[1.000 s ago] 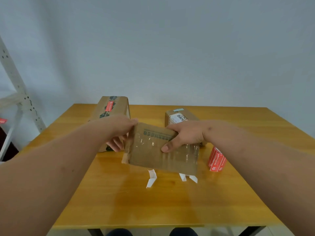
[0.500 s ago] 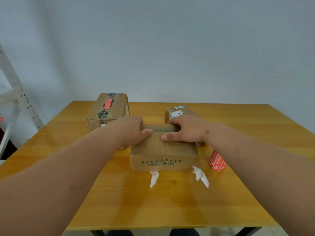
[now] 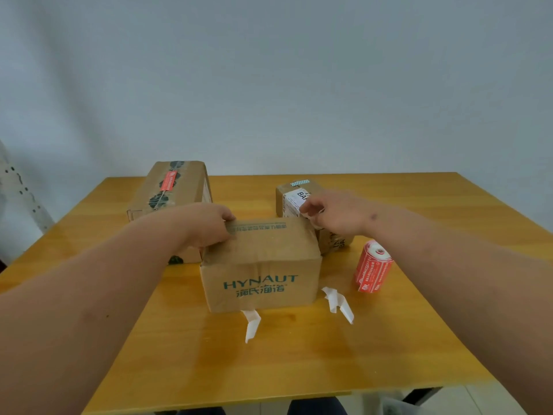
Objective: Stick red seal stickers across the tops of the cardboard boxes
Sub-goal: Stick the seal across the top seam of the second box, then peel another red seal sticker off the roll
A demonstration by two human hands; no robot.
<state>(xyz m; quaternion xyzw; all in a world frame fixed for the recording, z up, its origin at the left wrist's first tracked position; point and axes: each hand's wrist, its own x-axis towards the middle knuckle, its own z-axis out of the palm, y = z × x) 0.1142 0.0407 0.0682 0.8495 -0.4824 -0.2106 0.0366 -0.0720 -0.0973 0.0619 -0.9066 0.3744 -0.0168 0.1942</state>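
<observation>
Single head-worn view, looking forward and down, close over the table

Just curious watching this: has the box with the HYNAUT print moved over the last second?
Yes. The HYNAUT box was held tilted in the air; it now stands flat on the table, in front of the sealed box, with the left hand on it.

Right hand now off the HYNAUT box, grip released, fingers loose above it.

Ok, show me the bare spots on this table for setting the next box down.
Bare: the yellow wooden table near its front edge, and right of the red sticker roll. Crowded: around the HYNAUT cardboard box and white backing strips.
</observation>
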